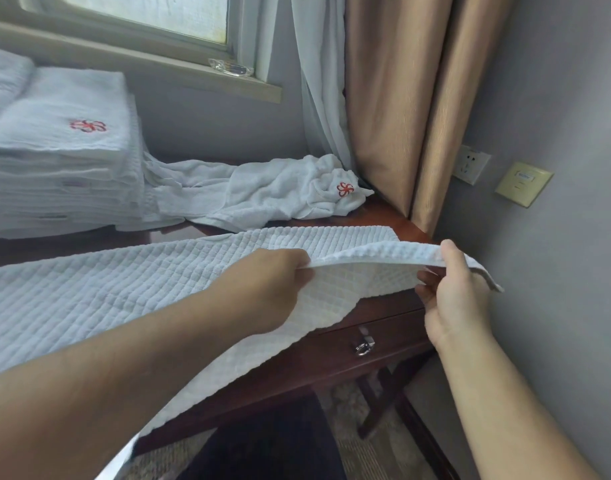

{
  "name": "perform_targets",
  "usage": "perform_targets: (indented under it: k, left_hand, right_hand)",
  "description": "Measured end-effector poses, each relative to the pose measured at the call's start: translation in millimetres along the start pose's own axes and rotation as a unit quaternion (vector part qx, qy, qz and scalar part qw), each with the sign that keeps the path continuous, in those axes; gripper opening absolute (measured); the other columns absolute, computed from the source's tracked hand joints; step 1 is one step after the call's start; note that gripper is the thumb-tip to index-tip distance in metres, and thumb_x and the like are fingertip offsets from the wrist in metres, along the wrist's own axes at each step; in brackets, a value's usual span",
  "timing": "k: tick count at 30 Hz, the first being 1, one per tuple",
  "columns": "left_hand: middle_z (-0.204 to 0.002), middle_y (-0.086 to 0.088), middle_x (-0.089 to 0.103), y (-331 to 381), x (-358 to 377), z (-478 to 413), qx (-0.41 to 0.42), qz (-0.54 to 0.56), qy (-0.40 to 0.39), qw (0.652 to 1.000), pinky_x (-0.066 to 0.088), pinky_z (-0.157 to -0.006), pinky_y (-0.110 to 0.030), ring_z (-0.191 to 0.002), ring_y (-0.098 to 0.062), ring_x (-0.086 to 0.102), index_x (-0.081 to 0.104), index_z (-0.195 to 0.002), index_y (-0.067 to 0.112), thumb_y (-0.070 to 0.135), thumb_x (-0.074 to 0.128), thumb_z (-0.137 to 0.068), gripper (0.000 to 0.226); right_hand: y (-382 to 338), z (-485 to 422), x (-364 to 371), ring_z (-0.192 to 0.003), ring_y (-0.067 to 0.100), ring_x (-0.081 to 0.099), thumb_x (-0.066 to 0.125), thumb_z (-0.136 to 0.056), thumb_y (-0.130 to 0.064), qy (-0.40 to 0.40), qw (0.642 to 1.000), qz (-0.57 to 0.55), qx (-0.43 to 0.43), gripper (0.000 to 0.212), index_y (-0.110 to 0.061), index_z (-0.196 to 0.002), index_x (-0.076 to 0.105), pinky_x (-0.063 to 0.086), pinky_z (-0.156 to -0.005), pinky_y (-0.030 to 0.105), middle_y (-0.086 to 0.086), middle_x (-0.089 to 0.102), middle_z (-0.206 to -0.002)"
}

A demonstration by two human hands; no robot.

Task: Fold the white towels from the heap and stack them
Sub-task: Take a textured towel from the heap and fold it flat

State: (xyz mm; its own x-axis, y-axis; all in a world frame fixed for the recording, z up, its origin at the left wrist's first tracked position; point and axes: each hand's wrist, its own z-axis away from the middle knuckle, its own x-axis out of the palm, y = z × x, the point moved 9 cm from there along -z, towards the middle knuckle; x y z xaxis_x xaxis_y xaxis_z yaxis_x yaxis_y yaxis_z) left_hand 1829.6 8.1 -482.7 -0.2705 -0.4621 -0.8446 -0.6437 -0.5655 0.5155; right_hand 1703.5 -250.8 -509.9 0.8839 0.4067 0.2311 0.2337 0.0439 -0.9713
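Note:
A white waffle-weave towel lies spread across the dark wooden desk and hangs over its front edge. My left hand grips the towel's right end near the middle of that edge. My right hand pinches the same end at its right corner, lifted off the desk. A crumpled white towel with a red flower logo lies at the back of the desk. At the far left stands a stack of folded white towels with a red logo on top.
A drawer with a metal ring pull is in the desk front. Beige curtains and a sheer white curtain hang at the back right. A grey wall with a socket is close on the right. A glass ashtray sits on the windowsill.

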Motion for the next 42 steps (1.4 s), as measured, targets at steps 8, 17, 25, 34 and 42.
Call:
perform_targets:
  k: [8, 17, 25, 34, 42]
  left_hand:
    - [-0.070, 0.008, 0.044, 14, -41, -24, 0.101, -0.226, 0.133, 0.960, 0.028, -0.046, -0.029, -0.055, -0.012, 0.044, 0.050, -0.099, 0.023, 0.059, 0.035, -0.100, 0.040]
    - [-0.066, 0.009, 0.040, -18, -38, -74, 0.118, -0.380, 0.064, 0.915, 0.037, -0.050, -0.029, -0.060, -0.018, 0.048, 0.056, -0.104, 0.024, 0.057, 0.033, -0.102, 0.040]
    - [-0.070, 0.010, 0.043, -51, -16, -101, 0.105, -0.324, 0.003, 0.940, 0.044, -0.059, -0.032, -0.068, -0.020, 0.051, 0.042, -0.091, 0.032, 0.059, 0.034, -0.101, 0.030]
    - [-0.069, 0.011, 0.045, -60, -14, -115, 0.138, -0.264, 0.015, 0.954, 0.038, -0.056, -0.031, -0.065, -0.018, 0.050, 0.040, -0.089, 0.036, 0.059, 0.035, -0.101, 0.026]
    - [-0.065, 0.011, 0.038, -59, -8, -138, 0.162, -0.326, -0.007, 0.931, 0.029, -0.052, -0.031, -0.057, -0.015, 0.040, 0.050, -0.105, 0.033, 0.060, 0.033, -0.101, 0.033]
  right_hand:
    - [5, -32, -7, -0.081, 0.013, 0.071, 0.060, -0.076, -0.047, 0.023, 0.995, 0.090, -0.044, 0.027, -0.024, -0.081, 0.071, 0.050, -0.059, 0.027, -0.008, 0.073, -0.083]
    - [9, -90, 42, -0.118, 0.026, 0.056, 0.053, -0.086, -0.033, -0.114, 0.883, 0.436, -0.130, 0.021, -0.031, -0.098, 0.069, 0.045, -0.098, 0.038, 0.006, 0.063, -0.126]
    - [37, -135, 55, -0.137, 0.031, 0.047, 0.061, -0.090, -0.058, -0.133, 0.777, 0.615, -0.029, 0.083, -0.011, -0.154, 0.035, 0.039, -0.112, 0.050, 0.009, 0.049, -0.151]
    - [37, -140, 79, -0.088, 0.028, 0.058, 0.047, -0.097, -0.045, -0.132, 0.750, 0.641, -0.096, 0.030, -0.020, -0.085, 0.057, 0.045, -0.078, 0.040, 0.002, 0.061, -0.090]
    - [13, -151, 75, -0.087, 0.031, 0.053, 0.042, -0.104, -0.043, -0.050, 0.753, 0.645, -0.118, 0.036, -0.013, -0.118, 0.056, 0.041, -0.073, 0.038, 0.012, 0.063, -0.110]
